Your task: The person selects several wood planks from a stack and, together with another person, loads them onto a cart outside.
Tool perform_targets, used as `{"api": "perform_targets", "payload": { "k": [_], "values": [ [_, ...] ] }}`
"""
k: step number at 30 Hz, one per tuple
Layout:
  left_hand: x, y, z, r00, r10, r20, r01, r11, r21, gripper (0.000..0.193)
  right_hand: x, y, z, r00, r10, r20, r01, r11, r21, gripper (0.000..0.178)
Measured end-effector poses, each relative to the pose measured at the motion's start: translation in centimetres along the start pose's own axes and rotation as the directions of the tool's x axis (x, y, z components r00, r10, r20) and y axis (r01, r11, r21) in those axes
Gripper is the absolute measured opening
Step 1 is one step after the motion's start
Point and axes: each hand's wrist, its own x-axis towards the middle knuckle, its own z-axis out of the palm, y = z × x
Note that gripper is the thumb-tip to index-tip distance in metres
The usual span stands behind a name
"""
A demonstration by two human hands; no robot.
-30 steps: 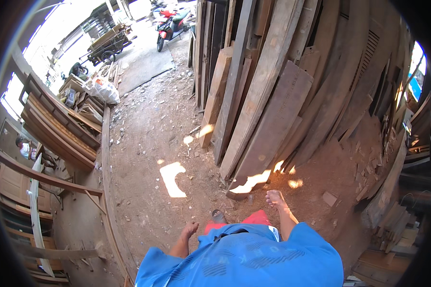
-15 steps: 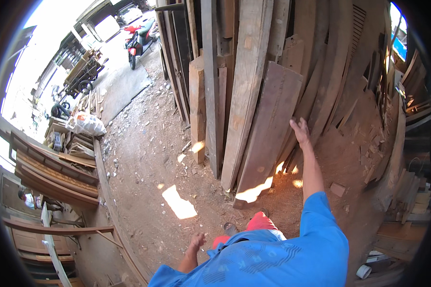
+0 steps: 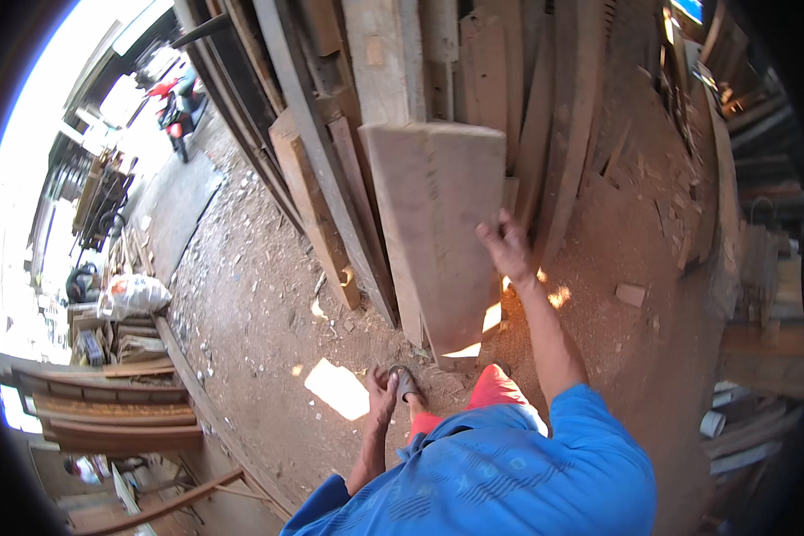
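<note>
Because the broad wooden plank (image 3: 442, 214) stands on end in front of taller timber boards (image 3: 384, 76), its long right edge is free for the right hand (image 3: 507, 248) to meet it partway up. That hand is partly open, its thumb overlapping the front face and its fingers at the edge; whether they close behind the wood I cannot tell. Such a position would suit steadying the plank, whose lower end seems to rest on the dirt ground (image 3: 259, 295). The boards behind stand steeply, presumably so that they prop one another up. Low over the ground, just beside the sandal (image 3: 405, 382), the left hand (image 3: 382, 393) is loosely curled with no object visible in it, perhaps simply kept clear.

As for looks, the plank is flat, dusty and greyish pink-brown, with a faint line of darker marks running lengthwise near its middle. Its top end is cut almost straight across, and bright sunlight (image 3: 491, 319) catches its lower right edge.
</note>
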Motion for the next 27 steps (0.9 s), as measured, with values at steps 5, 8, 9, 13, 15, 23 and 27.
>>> {"api": "perform_targets", "payload": {
  "k": [5,8,9,13,15,23,27],
  "values": [
    [6.3,17.4,0.4,0.874,0.455,-0.169,-0.484,0.796,-0.364,0.078,-8.6,-4.6,8.8,0.982,0.135,0.133,-0.119,0.986,-0.12,0.049],
    [7.6,16.2,-4.9,0.858,0.492,-0.145,-0.512,0.839,-0.183,0.076,-8.1,-5.2,10.7,0.895,0.088,0.437,-0.132,0.989,0.071,0.061],
    [8.5,13.1,-7.8,0.88,0.444,-0.169,-0.475,0.835,-0.278,0.074,-7.3,-5.4,10.9,0.84,0.025,0.542,-0.148,0.972,0.185,0.062],
    [7.8,13.3,-10.0,0.876,0.363,-0.319,-0.472,0.781,-0.409,0.074,2.9,-0.5,3.7,0.997,-0.047,0.065,0.077,0.803,-0.591,0.064],
    [7.3,14.5,-10.4,0.888,0.381,-0.259,-0.456,0.81,-0.37,0.078,8.9,1.1,1.7,0.993,-0.114,-0.035,0.031,0.531,-0.847,0.066],
    [7.6,16.9,-7.8,0.817,0.503,-0.281,-0.574,0.75,-0.327,0.106,14.8,3.8,0.1,0.985,0.172,0.031,0.0,0.178,-0.984,0.076],
    [8.1,18.0,-6.1,0.777,0.549,-0.307,-0.625,0.728,-0.282,0.11,13.4,1.3,-2.3,0.976,0.217,-0.025,-0.065,0.18,-0.982,0.079]
  ]
}}
